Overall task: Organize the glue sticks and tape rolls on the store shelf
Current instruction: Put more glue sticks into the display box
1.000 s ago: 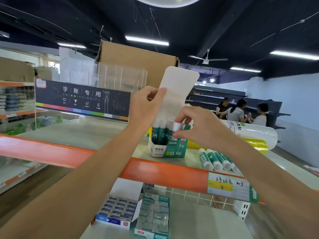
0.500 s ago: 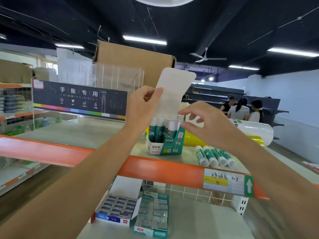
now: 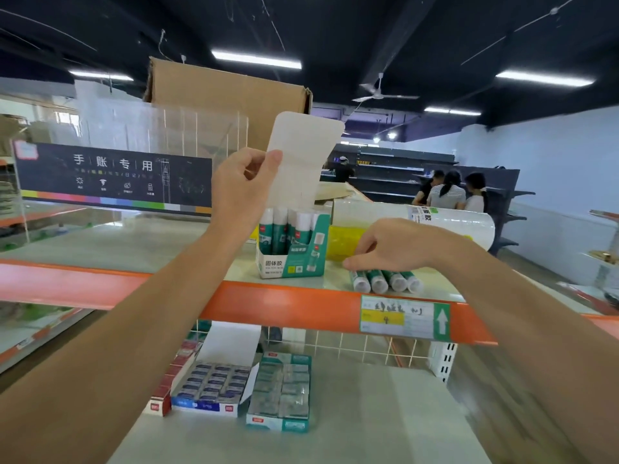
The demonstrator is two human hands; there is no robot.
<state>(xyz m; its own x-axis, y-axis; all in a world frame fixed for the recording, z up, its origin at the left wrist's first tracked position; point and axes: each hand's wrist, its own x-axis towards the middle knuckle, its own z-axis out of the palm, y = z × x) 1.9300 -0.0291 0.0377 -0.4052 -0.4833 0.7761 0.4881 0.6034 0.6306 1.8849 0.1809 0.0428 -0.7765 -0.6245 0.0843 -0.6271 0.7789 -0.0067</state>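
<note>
A teal and white glue stick box (image 3: 290, 259) stands on the top shelf (image 3: 134, 242) with several glue sticks upright in it. My left hand (image 3: 243, 192) pinches the box's raised white lid flap (image 3: 303, 155). Several loose glue sticks (image 3: 385, 281) lie side by side to the right of the box. My right hand (image 3: 388, 244) hovers just above them, fingers curled down onto the leftmost stick; whether it grips it is unclear. A large white and yellow roll (image 3: 412, 226) lies behind that hand.
A cardboard box (image 3: 227, 92) and a clear acrylic display with a dark sign (image 3: 114, 175) stand at the back of the shelf. Boxes of small goods (image 3: 244, 386) sit on the lower shelf. An orange shelf edge (image 3: 284, 303) carries a label. People stand far right.
My right hand left the top of the glue sticks in the box and moved down and right to the loose sticks. My left hand stays on the flap.
</note>
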